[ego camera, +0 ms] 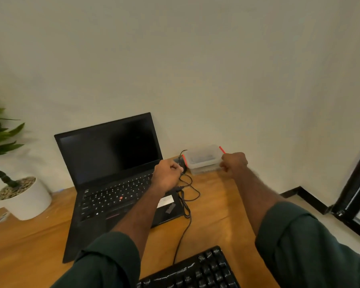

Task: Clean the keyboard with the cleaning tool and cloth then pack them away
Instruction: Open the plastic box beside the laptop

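Left hand (167, 176) and right hand (234, 163) reach across a wooden counter (216, 215) to either end of a clear plastic box (202, 160) set against the wall. Both hands are curled at the box's red latches (222, 150); the left fingers appear closed at the near-left end, the right fingers at the right end, though whether either one truly grips a latch cannot be told from this angle. Dark green sleeves are rolled to the forearms.

Nearest the viewer, a black keyboard (197, 271) lies at the counter's front edge, partly cut off by the frame. Its black cable (184, 208) runs away across the wood, loops beside the laptop and passes under the left hand toward the box. The left forearm crosses over the right side of an open black laptop (112, 183), whose screen is dark; a white sticker (165, 201) shows on its palm rest just beside the arm.

At far left a potted plant (19, 194) in a white pot stands on the counter, well apart from the box. Something dark shows dimly through the box's lid; what it is cannot be made out. A plain pale wall (195, 69) rises behind, with a dark-framed door (357, 194) at right.
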Action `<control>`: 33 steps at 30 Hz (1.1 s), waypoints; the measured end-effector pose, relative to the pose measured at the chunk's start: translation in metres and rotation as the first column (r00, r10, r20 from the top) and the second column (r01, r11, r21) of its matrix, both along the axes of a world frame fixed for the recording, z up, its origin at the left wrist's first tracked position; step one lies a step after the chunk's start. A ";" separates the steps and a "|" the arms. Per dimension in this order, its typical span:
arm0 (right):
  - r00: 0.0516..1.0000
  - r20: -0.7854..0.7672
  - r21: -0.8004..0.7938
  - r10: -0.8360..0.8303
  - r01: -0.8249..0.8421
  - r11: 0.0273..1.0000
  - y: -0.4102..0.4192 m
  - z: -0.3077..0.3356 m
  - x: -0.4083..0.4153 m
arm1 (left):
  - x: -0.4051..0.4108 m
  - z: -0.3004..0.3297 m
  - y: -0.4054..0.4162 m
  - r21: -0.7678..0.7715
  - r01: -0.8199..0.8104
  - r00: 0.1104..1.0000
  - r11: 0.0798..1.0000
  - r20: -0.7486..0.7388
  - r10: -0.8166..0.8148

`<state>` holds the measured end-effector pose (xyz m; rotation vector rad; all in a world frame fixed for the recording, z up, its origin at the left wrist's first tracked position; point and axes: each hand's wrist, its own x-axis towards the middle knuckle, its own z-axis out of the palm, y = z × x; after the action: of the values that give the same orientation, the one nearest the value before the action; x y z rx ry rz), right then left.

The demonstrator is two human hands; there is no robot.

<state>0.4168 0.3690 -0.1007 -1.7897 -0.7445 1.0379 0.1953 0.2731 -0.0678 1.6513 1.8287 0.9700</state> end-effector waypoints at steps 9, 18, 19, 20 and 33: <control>0.968 -0.241 0.132 -0.068 0.102 0.986 -0.071 0.008 0.011 | 0.010 0.007 -0.037 -0.049 0.005 0.983 0.999 0.182 0.004; 0.969 -0.245 0.182 -0.012 0.058 0.982 -0.219 -0.012 0.024 | 0.021 -0.048 -0.115 -0.147 0.001 0.918 0.989 0.392 0.057; 0.962 -0.274 0.184 -0.008 0.060 0.981 -0.229 -0.016 0.022 | 0.021 -0.051 -0.121 -0.144 -0.006 0.916 0.990 0.397 0.063; 0.956 -0.292 0.183 -0.002 0.058 0.981 -0.235 -0.020 0.020 | 0.021 -0.053 -0.126 -0.138 -0.017 0.916 0.990 0.396 0.071; 0.903 0.259 0.076 0.343 -0.373 0.925 -0.207 -0.012 0.048 | 0.024 -0.046 -0.135 -0.171 -0.070 0.879 0.983 0.455 0.142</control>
<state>0.4644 0.1617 -0.1127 -1.7249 -1.3022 0.9899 0.2190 0.1380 -0.1134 1.1122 1.6230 1.1308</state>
